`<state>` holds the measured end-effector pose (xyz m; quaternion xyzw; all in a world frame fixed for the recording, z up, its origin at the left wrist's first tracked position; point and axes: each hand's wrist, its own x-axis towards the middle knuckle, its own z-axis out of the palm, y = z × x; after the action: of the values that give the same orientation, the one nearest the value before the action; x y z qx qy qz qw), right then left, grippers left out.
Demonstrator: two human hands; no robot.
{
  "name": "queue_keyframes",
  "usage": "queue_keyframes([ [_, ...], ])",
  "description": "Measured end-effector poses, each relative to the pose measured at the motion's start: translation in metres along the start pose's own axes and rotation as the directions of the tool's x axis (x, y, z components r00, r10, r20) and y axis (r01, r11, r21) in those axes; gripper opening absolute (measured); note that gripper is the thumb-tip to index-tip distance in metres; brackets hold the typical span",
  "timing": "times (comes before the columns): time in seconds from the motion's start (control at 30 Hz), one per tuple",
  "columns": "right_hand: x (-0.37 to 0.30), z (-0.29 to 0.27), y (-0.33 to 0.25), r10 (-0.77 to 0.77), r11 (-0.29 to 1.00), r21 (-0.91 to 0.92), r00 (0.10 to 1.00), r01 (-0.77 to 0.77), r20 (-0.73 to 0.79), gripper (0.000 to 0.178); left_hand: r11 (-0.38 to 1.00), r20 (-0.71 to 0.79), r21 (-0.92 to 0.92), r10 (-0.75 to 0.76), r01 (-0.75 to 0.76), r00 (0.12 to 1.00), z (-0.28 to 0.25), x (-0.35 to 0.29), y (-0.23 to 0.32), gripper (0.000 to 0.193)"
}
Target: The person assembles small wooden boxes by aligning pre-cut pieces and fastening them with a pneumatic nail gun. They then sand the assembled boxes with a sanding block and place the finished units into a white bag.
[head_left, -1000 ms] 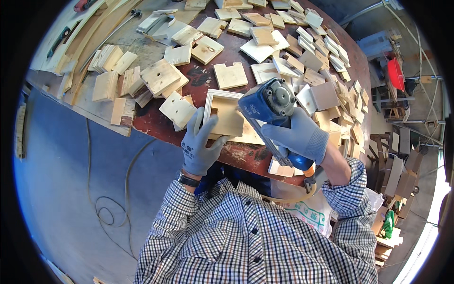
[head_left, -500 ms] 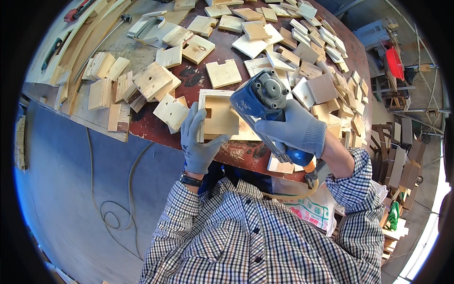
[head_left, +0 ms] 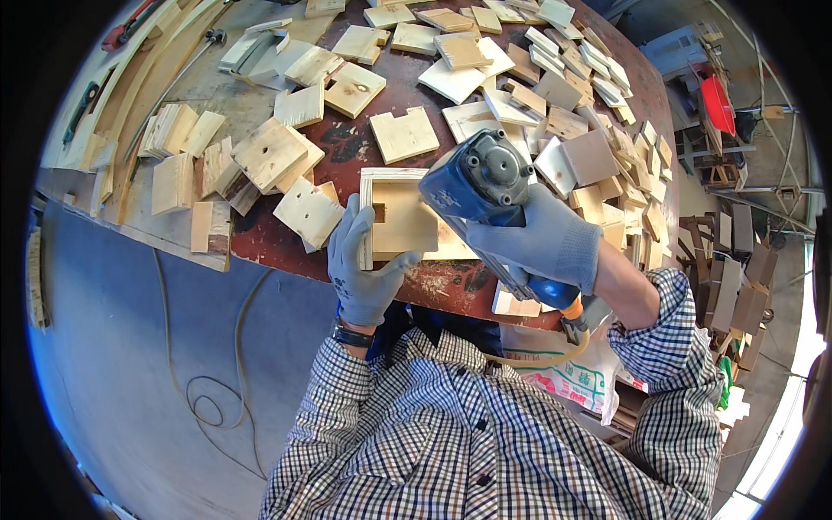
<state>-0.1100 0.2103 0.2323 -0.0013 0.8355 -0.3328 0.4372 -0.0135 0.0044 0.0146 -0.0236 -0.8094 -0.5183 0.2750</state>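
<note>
Floor [head_left: 104, 373] takes up the lower left, grey-blue, with a thin cord [head_left: 241, 381] looped on it. Bench [head_left: 446, 286] is dark red, scuffed, its front edge just ahead of the person. Loose wood pieces [head_left: 563, 91] cover much of it, densest at far centre and right, some stacked, some overlapping. White printed sack [head_left: 568, 381] sits below the bench edge, right of the body. Blue air tool [head_left: 464, 186] is tilted, its head up and left, its tail down and right. Wooden box [head_left: 367, 221] lies on the bench near the front edge, between the hands; the tool head covers its upper right part, contact cannot be told. Right hand [head_left: 550, 238], grey glove: grip closed round the tool body. Left hand [head_left: 362, 286], same glove: grip spread moderately and holding the box's left end, fingers along the outer left wall, thumb at the near side. Notched board [head_left: 405, 135] lies flat just beyond the box. Black wristband [head_left: 353, 335] on the left wrist. Orange fitting [head_left: 572, 307] at the tool's tail end.
</note>
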Motion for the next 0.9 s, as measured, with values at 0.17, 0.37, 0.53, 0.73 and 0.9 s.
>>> queue_keyframes([
  [0.17, 0.001, 0.003, 0.002, -0.002, 1.000, 0.003, 0.998, 0.002, -0.057, 0.045, 0.999, -0.014, -0.006, 0.037, -0.037, 0.999, 0.000, 0.001, -0.001, 0.091],
  [0.37, -0.002, 0.011, -0.004, -0.007, 0.999, -0.044, 0.996, 0.003, -0.086, 0.040, 1.000, -0.018, -0.007, 0.021, -0.021, 1.000, 0.000, -0.001, 0.003, 0.091],
  [0.53, -0.003, 0.012, 0.000, -0.022, 0.996, -0.086, 0.992, 0.011, -0.125, 0.040, 0.998, -0.041, -0.057, 0.006, -0.008, 0.999, 0.005, -0.004, -0.001, 0.089],
  [0.73, 0.000, 0.010, 0.002, -0.081, 0.994, -0.080, 0.987, 0.070, -0.142, 0.041, 0.999, -0.044, -0.007, 0.036, -0.036, 0.998, 0.002, 0.001, 0.000, 0.088],
  [0.9, -0.016, 0.020, -0.005, -0.203, 0.979, -0.002, 0.973, 0.204, -0.113, 0.029, 0.998, -0.066, 0.002, 0.059, -0.059, 0.996, 0.004, 0.003, -0.005, 0.089],
])
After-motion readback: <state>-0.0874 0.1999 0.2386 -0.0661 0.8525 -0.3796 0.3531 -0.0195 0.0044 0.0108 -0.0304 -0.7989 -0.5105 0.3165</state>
